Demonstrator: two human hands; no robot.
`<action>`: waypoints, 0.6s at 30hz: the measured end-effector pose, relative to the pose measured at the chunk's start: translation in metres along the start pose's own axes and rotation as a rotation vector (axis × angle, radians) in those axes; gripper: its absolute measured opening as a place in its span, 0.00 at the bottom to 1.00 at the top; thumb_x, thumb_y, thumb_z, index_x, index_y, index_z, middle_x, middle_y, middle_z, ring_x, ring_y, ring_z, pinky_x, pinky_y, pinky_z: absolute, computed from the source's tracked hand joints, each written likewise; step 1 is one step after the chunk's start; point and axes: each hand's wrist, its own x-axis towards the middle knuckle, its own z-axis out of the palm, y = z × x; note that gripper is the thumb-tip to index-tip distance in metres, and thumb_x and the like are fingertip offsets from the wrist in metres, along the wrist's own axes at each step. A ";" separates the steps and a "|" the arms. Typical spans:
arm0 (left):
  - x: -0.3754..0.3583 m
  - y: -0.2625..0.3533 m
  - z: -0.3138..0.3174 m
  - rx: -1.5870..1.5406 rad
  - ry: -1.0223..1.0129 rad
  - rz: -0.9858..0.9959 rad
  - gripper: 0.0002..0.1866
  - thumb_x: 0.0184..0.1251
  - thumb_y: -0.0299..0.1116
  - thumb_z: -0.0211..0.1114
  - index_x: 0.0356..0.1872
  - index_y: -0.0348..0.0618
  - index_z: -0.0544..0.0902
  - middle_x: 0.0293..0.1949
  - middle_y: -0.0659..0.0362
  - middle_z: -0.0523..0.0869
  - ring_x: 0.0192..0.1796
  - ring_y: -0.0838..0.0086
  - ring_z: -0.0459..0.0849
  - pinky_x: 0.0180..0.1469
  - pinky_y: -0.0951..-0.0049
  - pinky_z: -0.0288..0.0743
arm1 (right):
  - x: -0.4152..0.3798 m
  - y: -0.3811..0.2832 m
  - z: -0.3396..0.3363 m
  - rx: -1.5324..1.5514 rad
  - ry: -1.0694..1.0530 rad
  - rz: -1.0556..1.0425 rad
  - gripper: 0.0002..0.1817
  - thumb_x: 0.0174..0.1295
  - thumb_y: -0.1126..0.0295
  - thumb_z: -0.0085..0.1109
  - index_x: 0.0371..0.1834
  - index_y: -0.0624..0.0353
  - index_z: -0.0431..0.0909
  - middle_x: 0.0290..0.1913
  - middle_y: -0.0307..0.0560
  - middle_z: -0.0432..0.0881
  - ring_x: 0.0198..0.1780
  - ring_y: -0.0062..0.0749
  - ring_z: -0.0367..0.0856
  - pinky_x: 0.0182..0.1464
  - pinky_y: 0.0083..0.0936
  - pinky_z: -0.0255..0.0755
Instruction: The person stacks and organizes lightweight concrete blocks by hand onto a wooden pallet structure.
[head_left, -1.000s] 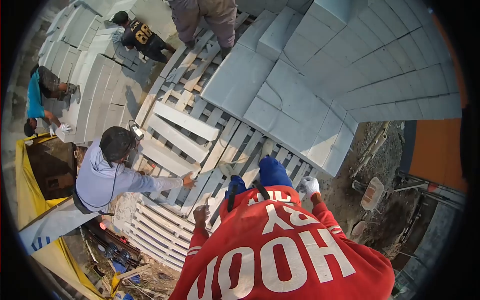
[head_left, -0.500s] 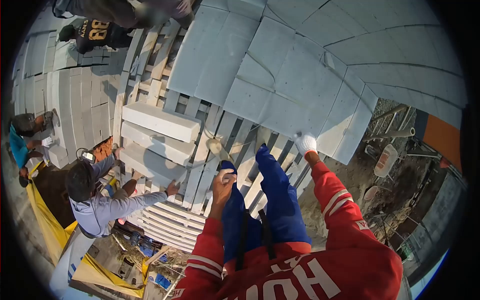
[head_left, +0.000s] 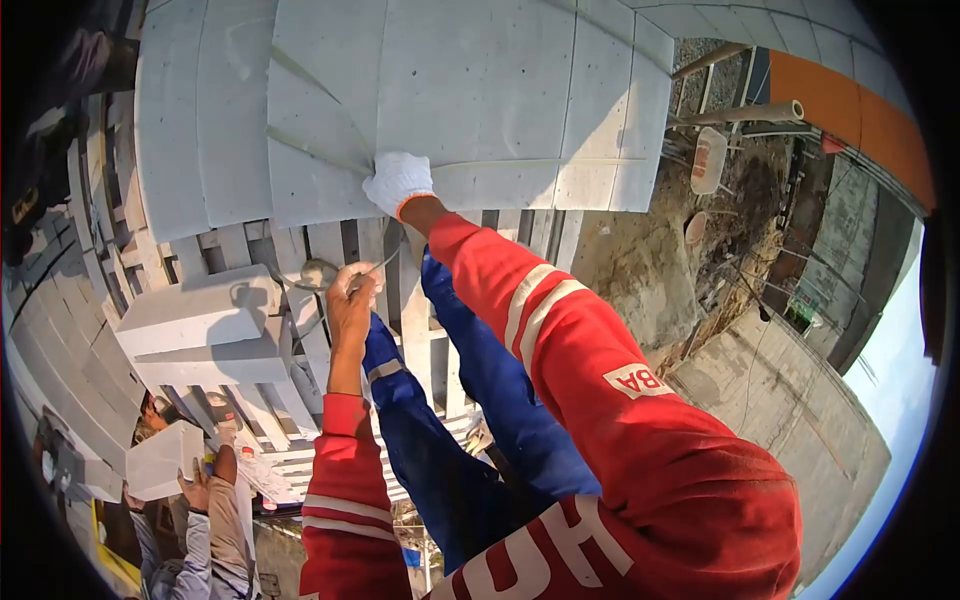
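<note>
My right hand [head_left: 400,183], in a white knitted glove with an orange cuff, is closed on a pale packing strap [head_left: 500,162] that runs across the grey-white blocks [head_left: 470,90]. Lower and to the left, my bare left hand [head_left: 354,297] has its fingers curled together on a thin, loose length of strap [head_left: 391,252] that bends up toward the glove. Part of that length is hidden by my fingers. Beneath my hands, the slats of a wooden pallet [head_left: 415,300] show between my blue-trousered legs.
Two loose blocks [head_left: 205,325] lie stacked on the slats to the left. At lower left a co-worker's hands [head_left: 196,488] hold another block [head_left: 165,462]. Rightward, beyond the stack's edge, are a wheelbarrow [head_left: 709,160], a pole [head_left: 745,114] and lower ground.
My view has swung right. My gloved hand has moved from the stack's near corner to the strap, left across my body. The co-worker has lifted a block away from the loose pile.
</note>
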 end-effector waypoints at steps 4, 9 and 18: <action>0.015 0.033 -0.039 0.187 0.151 0.122 0.27 0.63 0.38 0.70 0.61 0.41 0.74 0.52 0.45 0.83 0.49 0.64 0.83 0.51 0.66 0.76 | -0.103 -0.012 0.042 0.134 -0.123 -0.244 0.19 0.59 0.53 0.58 0.36 0.60 0.83 0.33 0.62 0.86 0.39 0.58 0.86 0.44 0.45 0.79; 0.005 0.033 -0.059 0.337 0.340 0.139 0.49 0.57 0.39 0.75 0.74 0.49 0.51 0.66 0.37 0.69 0.64 0.49 0.74 0.62 0.58 0.71 | -0.213 -0.057 0.070 0.402 -0.248 -0.209 0.18 0.62 0.59 0.56 0.42 0.66 0.76 0.29 0.62 0.83 0.36 0.60 0.84 0.42 0.48 0.79; -0.023 0.018 -0.124 -0.330 0.433 0.182 0.32 0.67 0.21 0.61 0.71 0.53 0.64 0.36 0.58 0.77 0.28 0.80 0.74 0.27 0.77 0.70 | -0.254 -0.045 0.075 0.453 -0.589 -0.344 0.28 0.60 0.50 0.63 0.53 0.62 0.77 0.47 0.60 0.84 0.52 0.53 0.83 0.55 0.39 0.75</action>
